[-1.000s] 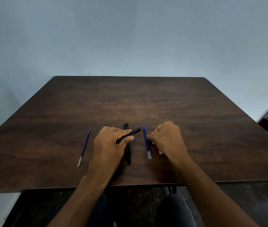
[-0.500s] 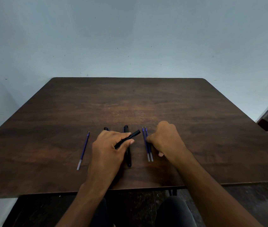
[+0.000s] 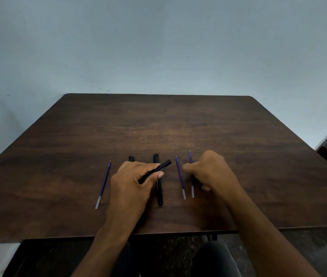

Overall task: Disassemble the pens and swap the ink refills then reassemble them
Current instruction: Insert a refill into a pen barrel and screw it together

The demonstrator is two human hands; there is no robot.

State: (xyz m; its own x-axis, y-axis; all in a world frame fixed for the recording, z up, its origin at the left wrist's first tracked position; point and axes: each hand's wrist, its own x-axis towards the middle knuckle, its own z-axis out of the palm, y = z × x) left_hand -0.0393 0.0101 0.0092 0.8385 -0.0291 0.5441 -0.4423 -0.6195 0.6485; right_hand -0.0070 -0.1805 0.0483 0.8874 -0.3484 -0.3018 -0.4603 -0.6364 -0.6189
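Pens and refills laid out on a dark wooden table set against a pale blue wall; no container appears among them. Left hand grips a black pen barrel between thumb and curled fingers, the barrel's free end pointing toward 2 o'clock above the tabletop. Beneath it, a second black pen lies flat along the 12–6 o'clock line; faint pale lettering runs along its body but is too small to read. A third black pen end shows at 12 o'clock of the left hand, the rest of it hidden by the knuckles. Right hand rests on the table with fingers curled, its fingertips at a purple refill; whether it pinches the refill or only touches it cannot be told. Just beside, at 9 o'clock of that refill, a second purple refill lies free, apart from both hands. A third purple refill lies well out at 9 o'clock of the left hand. All three refills point their writing tips toward 12 o'clock and their clear ends toward 6 o'clock. Person's dark-clad knees show below the near table edge.
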